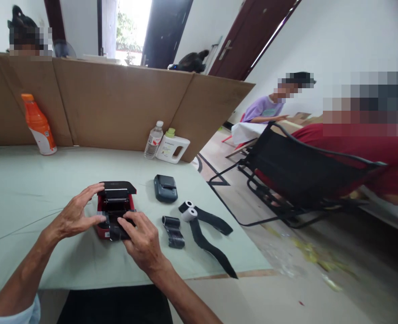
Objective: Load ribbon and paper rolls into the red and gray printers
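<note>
A small red and black printer [103, 233] stands on the table with its black lid [119, 185] raised. My left hand [73, 216] holds the printer's left side, fingertips at the lid and thumb on the near left edge. Dark shiny ribbon [117, 232] hangs over the printer's front, and my right hand [144, 238] has its bent fingers on it. To the right lie a loose roll of dark ribbon [176, 238] and two white-cored rolls [189, 215] with long black strips trailing from them. A dark compact device [165, 188] sits behind these.
A cardboard screen [124, 103] lines the table's back. Before it stand an orange bottle [40, 126], a clear water bottle [154, 140] and a white jug [170, 147]. A black folding chair [286, 166] and seated people are at the right. Plastic scraps [310, 252] litter the floor.
</note>
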A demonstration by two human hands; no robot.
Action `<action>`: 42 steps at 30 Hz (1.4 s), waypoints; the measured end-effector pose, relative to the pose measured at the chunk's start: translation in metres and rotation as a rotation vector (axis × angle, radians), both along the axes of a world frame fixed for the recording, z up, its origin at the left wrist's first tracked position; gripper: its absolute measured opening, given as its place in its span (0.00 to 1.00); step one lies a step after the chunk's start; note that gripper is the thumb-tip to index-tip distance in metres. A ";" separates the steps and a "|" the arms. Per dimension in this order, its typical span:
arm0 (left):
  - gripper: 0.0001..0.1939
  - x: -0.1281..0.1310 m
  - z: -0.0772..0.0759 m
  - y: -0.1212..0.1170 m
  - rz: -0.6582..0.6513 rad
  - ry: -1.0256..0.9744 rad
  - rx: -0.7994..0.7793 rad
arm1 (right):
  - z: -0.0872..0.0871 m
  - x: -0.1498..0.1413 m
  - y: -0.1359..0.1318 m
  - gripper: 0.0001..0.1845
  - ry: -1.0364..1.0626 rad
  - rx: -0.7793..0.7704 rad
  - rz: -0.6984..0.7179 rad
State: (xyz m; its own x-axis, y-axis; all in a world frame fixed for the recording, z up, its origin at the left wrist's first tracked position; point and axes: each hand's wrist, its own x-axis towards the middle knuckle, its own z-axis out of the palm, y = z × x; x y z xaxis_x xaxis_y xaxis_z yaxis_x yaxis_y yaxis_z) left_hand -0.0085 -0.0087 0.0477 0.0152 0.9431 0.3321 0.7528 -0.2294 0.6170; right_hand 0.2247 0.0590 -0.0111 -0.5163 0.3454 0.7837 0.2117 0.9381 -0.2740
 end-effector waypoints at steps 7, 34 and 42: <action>0.48 0.003 -0.006 -0.012 -0.020 0.085 0.011 | -0.003 -0.001 0.001 0.26 -0.005 -0.013 -0.003; 0.31 0.020 -0.050 -0.026 0.100 0.290 0.236 | -0.018 0.007 0.016 0.34 -0.125 -0.041 -0.044; 0.30 0.019 -0.054 -0.025 0.078 0.350 0.278 | -0.024 0.005 0.017 0.34 -0.080 -0.031 -0.049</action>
